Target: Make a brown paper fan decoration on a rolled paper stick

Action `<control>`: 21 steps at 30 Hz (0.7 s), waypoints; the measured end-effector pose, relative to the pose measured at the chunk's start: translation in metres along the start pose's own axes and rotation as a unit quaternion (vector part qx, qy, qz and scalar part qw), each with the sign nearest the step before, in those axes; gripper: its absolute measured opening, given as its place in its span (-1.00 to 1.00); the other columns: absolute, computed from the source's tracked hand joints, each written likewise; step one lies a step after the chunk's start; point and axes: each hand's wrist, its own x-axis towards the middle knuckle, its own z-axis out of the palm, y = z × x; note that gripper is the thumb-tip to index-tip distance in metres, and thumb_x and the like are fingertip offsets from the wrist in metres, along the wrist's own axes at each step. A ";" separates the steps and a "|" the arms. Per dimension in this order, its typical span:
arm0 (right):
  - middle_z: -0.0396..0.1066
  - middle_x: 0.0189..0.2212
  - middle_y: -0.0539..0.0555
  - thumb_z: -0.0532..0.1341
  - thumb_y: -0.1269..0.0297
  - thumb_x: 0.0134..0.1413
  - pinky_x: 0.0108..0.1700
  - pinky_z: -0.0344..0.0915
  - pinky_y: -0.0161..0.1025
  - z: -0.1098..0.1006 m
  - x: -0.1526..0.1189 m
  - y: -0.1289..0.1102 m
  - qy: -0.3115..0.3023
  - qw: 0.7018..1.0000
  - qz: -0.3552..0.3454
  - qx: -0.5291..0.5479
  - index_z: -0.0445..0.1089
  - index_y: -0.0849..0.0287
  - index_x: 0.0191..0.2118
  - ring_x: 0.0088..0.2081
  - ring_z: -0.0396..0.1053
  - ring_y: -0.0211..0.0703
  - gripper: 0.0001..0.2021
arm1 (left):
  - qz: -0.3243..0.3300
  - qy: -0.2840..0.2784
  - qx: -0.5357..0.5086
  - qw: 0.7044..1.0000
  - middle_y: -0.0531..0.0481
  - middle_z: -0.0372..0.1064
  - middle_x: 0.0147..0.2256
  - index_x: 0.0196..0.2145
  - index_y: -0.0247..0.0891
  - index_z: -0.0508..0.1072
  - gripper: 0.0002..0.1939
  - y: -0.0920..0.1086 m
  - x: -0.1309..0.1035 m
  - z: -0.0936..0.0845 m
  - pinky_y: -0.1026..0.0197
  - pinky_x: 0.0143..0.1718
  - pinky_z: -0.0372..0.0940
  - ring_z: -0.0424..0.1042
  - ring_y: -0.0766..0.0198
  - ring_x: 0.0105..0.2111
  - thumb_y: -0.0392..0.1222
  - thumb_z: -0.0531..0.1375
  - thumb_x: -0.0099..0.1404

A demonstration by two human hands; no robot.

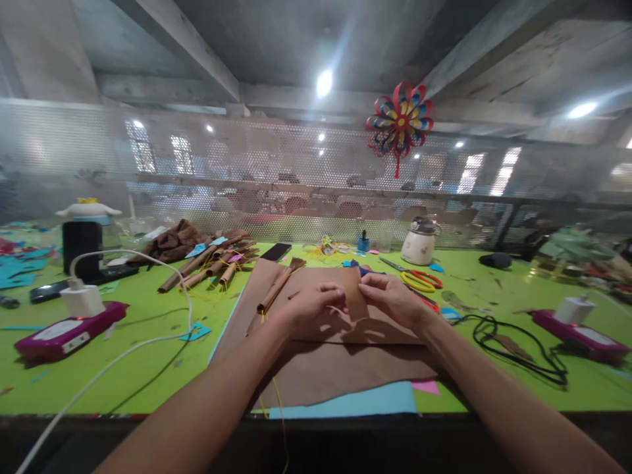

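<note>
Brown paper strip [354, 296] is up between my two hands, just above the big brown sheet [316, 372] in the middle of the table. Going left to right: magenta power strip [74, 331] with a white charger [81, 300] in it, and its white cable [116, 359] loops toward my left forearm, so some green tabletop [158, 382] shows there but the cable crosses it. Next, a heap of rolled brown tubes [217, 264], stiff and papery, tangled with yellow string. One more tube [280, 287] lies slantwise on the sheet, beside my left hand [318, 308]. Those fingers are curled nearly closed, tips right at the strip's left edge; can't tell if they're really pinching. A pale blue sheet [355, 400] sticks out below the brown one, almost at the table's front edge. My right hand [392, 299] has thumb and fingertips closed on the strip's right edge. Past that: small blue bottle [363, 245], dark cap, can't make out what's inside; scissors [419, 280]; a white rounded jug [419, 246], dark lid, contents hidden. Far right, a coiled black cord [498, 349] takes up the elbow room.
</note>
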 end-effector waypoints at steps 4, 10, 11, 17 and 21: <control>0.31 -0.50 -0.03 0.30 0.05 -0.01 -0.41 0.11 -0.33 0.003 -0.001 -0.001 -0.040 0.991 0.042 -0.123 0.41 0.22 -0.43 -0.48 0.19 -0.32 -0.71 | -0.001 0.117 -0.012 0.993 -0.05 0.38 -0.38 -0.33 -0.32 0.50 -0.62 0.008 0.002 -0.010 0.27 -0.36 0.18 0.31 0.30 -0.39 0.10 0.19 0.17; 0.12 -0.65 -0.09 0.21 0.09 0.05 -0.51 -0.05 -0.33 0.010 -0.002 0.002 -0.029 0.962 0.049 -0.266 0.40 0.20 -0.51 -0.56 0.01 -0.33 -0.72 | 0.007 0.069 0.272 0.960 0.09 0.21 -0.60 -0.54 -0.28 0.42 -0.76 0.007 -0.002 -0.002 0.26 -0.48 0.02 0.14 0.34 -0.54 -0.04 0.21 0.11; 0.13 -0.65 -0.09 0.22 0.11 0.02 -0.52 -0.05 -0.33 0.010 -0.001 0.004 -0.017 0.963 0.054 -0.263 0.41 0.20 -0.50 -0.56 0.02 -0.33 -0.74 | 0.008 0.076 0.283 0.956 0.10 0.20 -0.61 -0.55 -0.27 0.39 -0.77 0.007 -0.002 -0.001 0.25 -0.49 0.02 0.13 0.34 -0.56 -0.06 0.20 0.11; 0.24 -0.64 -0.08 0.33 0.16 -0.15 -0.53 0.01 -0.34 0.007 0.004 0.012 0.065 0.983 0.092 -0.143 0.44 0.22 -0.40 -0.59 0.09 -0.34 -0.78 | 0.023 0.097 0.280 0.955 0.04 0.28 -0.58 -0.52 -0.28 0.39 -0.83 0.009 -0.002 -0.007 0.24 -0.45 0.07 0.17 0.34 -0.54 -0.12 0.19 0.11; 0.26 -0.63 -0.08 0.37 0.18 -0.23 -0.51 0.05 -0.34 0.002 0.006 0.015 0.081 0.989 0.074 -0.100 0.46 0.24 -0.38 -0.57 0.13 -0.34 -0.73 | 0.037 0.095 0.255 0.961 0.05 0.27 -0.60 -0.49 -0.28 0.40 -0.85 0.010 -0.002 -0.012 0.24 -0.45 0.06 0.17 0.36 -0.55 -0.14 0.22 0.09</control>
